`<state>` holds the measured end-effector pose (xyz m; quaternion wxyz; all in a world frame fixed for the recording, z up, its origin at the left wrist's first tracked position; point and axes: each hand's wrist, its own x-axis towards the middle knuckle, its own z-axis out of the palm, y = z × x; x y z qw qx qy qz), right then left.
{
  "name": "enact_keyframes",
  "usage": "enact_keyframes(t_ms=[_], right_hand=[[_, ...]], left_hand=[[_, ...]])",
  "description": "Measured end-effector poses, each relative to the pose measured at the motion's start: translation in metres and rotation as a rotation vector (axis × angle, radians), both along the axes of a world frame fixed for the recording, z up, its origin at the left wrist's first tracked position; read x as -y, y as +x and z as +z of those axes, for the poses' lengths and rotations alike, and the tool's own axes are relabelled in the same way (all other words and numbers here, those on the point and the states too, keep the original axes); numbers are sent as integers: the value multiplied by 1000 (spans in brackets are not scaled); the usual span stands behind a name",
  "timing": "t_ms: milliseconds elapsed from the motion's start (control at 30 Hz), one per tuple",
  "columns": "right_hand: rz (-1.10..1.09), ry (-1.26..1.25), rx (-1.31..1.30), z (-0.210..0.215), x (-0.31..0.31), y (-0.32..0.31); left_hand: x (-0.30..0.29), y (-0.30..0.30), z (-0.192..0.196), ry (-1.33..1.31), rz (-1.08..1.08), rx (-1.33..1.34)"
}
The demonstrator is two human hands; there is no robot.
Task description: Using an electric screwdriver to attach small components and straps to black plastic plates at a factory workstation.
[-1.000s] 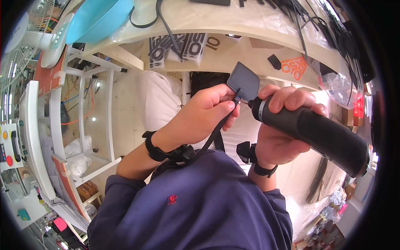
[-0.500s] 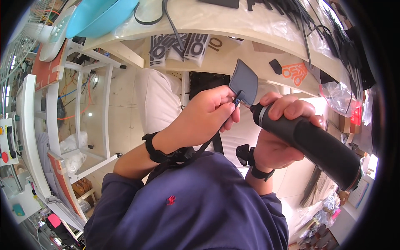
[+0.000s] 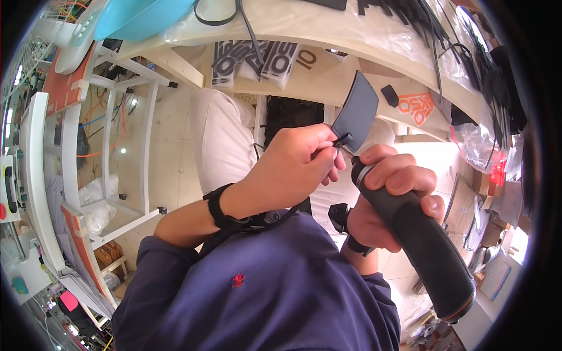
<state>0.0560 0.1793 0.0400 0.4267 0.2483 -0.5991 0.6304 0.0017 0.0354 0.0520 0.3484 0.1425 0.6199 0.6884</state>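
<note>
Head view, one frame. I count two hands at work in front of the chest. My right hand point(image 3: 383, 202) is wrapped fully around one thick black cylindrical handle point(image 3: 418, 234), which slants down toward the lower right and carries a pale ring at its upper end. My left hand point(image 3: 298, 164) is closed in a pinch on the narrow stem of one flat dark-grey paddle-shaped blade point(image 3: 356, 111), which stands tilted above the handle's upper end, just beside it. Each wrist bears one black strap, two in all. One dark blue sleeve point(image 3: 263, 292) fills the lower frame. Behind, one cream curved table edge point(image 3: 328, 41) carries many black cable ties point(image 3: 433, 23); one white metal rack point(image 3: 76, 146) stands at left.
</note>
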Motion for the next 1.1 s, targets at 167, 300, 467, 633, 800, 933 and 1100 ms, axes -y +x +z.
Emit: enact_keyframes(t_ms=[167, 300, 467, 633, 800, 933, 1100], right_hand=[[-3, -20, 23, -2, 2, 4], [-30, 6, 22, 0, 3, 6], [-30, -10, 13, -6, 5, 7], [-28, -22, 21, -6, 5, 7], [-31, -13, 18, -6, 5, 4], [-29, -60, -24, -8, 9, -1], [-95, -59, 21, -15, 10, 0]], left_hand=[[0, 2, -4, 16, 13, -2], [-3, 3, -2, -6, 12, -5], [0, 5, -5, -24, 9, -21], [-1, 6, -9, -18, 23, -32], [-1, 2, -7, -29, 21, -51], [-1, 3, -7, -24, 41, -74], [-3, 2, -14, -75, -14, -89]])
